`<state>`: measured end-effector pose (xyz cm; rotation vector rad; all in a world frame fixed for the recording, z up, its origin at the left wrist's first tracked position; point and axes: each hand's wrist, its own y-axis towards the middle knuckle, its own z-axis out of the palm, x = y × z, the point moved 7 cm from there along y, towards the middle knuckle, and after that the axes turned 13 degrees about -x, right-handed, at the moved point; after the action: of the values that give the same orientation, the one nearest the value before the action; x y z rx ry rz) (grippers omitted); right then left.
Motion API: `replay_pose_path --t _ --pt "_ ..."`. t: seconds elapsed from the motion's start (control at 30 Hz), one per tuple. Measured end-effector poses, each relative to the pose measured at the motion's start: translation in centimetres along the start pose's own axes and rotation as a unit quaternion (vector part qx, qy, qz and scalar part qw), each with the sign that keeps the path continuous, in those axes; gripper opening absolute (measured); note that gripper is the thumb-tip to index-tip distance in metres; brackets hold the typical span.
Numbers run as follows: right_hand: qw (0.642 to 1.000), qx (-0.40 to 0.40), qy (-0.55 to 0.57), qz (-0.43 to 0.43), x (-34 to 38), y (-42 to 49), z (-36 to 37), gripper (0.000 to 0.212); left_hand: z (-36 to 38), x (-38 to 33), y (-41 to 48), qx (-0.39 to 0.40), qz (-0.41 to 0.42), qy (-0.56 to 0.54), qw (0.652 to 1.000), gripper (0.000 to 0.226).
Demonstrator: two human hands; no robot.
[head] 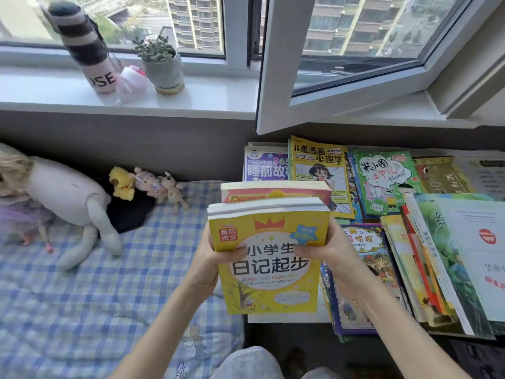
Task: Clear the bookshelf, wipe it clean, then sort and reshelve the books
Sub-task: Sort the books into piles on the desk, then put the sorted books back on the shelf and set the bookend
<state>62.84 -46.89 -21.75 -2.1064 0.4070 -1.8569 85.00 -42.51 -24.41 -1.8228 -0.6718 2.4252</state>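
You gripped the yellow book [270, 269] upright by its sides, left hand [207, 258] and right hand [328, 250] thumbs on its cover, probably to read it for sorting. The book piles [388, 181] lay right of your hands.

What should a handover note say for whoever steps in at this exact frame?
Left hand: grips the yellow diary-writing book at its left edge, thumb on the cover.
Right hand: grips its right edge.
A red-covered book stands right behind it; whether it is held too is unclear.
Book piles lie overlapping right of the bed, below the window.
Done: books appear cleared out.
Left: sorting, reshelving. The bookshelf is out of view, so wiping can't be judged.
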Motion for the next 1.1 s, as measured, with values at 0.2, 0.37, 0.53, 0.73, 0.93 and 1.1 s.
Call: replay_pose_path --t 0.2,0.37,0.53,0.73,0.93,1.1 --pt "0.994 -0.04 -0.095 -0.039 -1.6 -1.2 -3.0 0.065 1.6 1.3 -0.3 0.045 0.007 0.115 0.992 0.077" --pt "0.988 0.022 -0.142 -0.055 -1.2 -1.3 -2.6 0.069 2.8 -0.4 -0.6 0.066 0.038 0.124 0.989 0.095" --pt "0.975 0.074 -0.198 -0.064 -0.8 -0.1 -2.9 0.078 3.2 -1.4 -0.2 0.094 0.086 0.197 0.972 0.112" --pt "0.968 0.089 -0.232 -0.044 -3.5 1.9 -2.3 0.069 0.8 3.7 1.8 0.087 0.051 0.318 0.943 0.098" --pt "0.971 0.072 -0.224 -0.038 -3.7 2.1 -2.0 0.066 -0.3 5.4 3.6 0.073 0.056 0.404 0.91 0.086" --pt "0.976 0.05 -0.206 -0.049 -2.4 1.6 -1.7 0.07 -0.4 3.4 4.3 0.058 0.086 0.409 0.907 0.089"
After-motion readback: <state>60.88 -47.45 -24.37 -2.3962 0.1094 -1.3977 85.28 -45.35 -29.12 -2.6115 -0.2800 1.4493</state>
